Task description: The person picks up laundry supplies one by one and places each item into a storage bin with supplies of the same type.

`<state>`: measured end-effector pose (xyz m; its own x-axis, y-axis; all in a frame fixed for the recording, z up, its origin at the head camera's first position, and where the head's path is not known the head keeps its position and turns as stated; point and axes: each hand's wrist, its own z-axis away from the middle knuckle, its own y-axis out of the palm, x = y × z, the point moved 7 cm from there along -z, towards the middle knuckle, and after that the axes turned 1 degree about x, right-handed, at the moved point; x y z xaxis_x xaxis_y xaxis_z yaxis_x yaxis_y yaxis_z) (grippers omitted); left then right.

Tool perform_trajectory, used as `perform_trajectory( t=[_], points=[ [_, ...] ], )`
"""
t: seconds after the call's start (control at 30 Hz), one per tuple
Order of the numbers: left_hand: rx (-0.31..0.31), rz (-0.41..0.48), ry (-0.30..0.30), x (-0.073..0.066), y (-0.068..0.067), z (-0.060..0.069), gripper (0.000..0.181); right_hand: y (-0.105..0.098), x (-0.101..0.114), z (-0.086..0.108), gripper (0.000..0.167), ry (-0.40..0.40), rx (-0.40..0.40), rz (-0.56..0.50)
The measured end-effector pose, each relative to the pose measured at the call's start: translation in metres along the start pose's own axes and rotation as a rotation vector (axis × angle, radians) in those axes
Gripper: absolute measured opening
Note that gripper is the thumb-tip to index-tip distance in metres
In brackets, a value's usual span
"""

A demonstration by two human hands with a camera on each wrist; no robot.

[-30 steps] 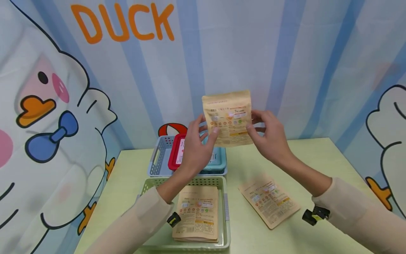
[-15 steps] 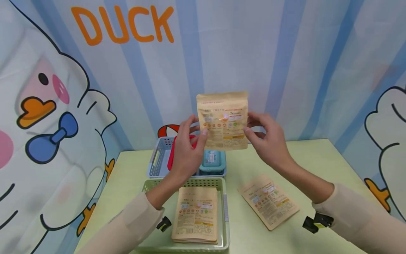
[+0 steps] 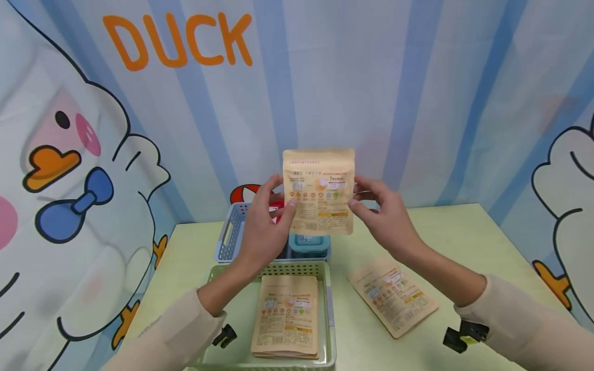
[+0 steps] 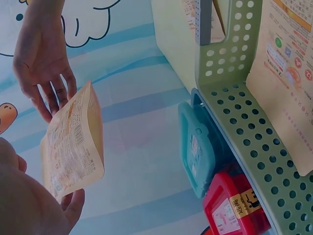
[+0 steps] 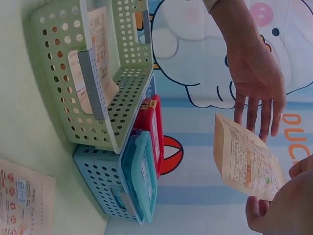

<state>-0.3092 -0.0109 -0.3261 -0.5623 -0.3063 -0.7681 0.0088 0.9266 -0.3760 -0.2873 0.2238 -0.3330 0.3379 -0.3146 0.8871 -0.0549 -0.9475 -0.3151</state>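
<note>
A tan paper pouch with printed text and small icons is held upright in the air, its printed side toward the head camera. My left hand pinches its left edge, thumb in front and fingers behind. On the opposite edge, my right hand grips it the same way. Both wrist views show the pouch from below, bulging slightly at its base. Below the hands, a green basket contains a stack of similar pouches. Another such pouch lies slanted on the table to the right.
Behind the green basket stands a blue basket with a teal-lidded box and a red-lidded box. The pale green table meets a curtain printed with ducks and stripes.
The held pouch has come down and slightly left with both hands, and now stands straighter. The baskets and the pouch on the table have stayed in place.
</note>
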Motion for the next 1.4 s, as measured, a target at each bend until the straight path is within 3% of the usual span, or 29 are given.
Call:
perform_trajectory(
  t=[0.23,0.47,0.67,0.9,1.4],
  points=[
    [0.016,-0.011,-0.036,0.001,-0.004,0.005,0.060,0.005,0.000,0.005,0.054,0.031,0.032,-0.052],
    [0.059,-0.076,-0.181,0.005,-0.006,0.010,0.063,0.016,-0.008,0.008,0.054,0.133,0.113,-0.255],
    [0.160,-0.144,-0.289,0.015,-0.007,0.015,0.068,0.027,-0.022,0.013,0.053,0.252,0.151,-0.330],
    [0.274,-0.222,-0.407,0.033,-0.009,0.022,0.071,0.041,-0.036,0.021,0.054,0.335,0.201,-0.329],
    [0.368,-0.241,-0.514,0.057,-0.008,0.038,0.068,0.063,-0.060,0.039,0.049,0.431,0.235,-0.301]
  ],
)
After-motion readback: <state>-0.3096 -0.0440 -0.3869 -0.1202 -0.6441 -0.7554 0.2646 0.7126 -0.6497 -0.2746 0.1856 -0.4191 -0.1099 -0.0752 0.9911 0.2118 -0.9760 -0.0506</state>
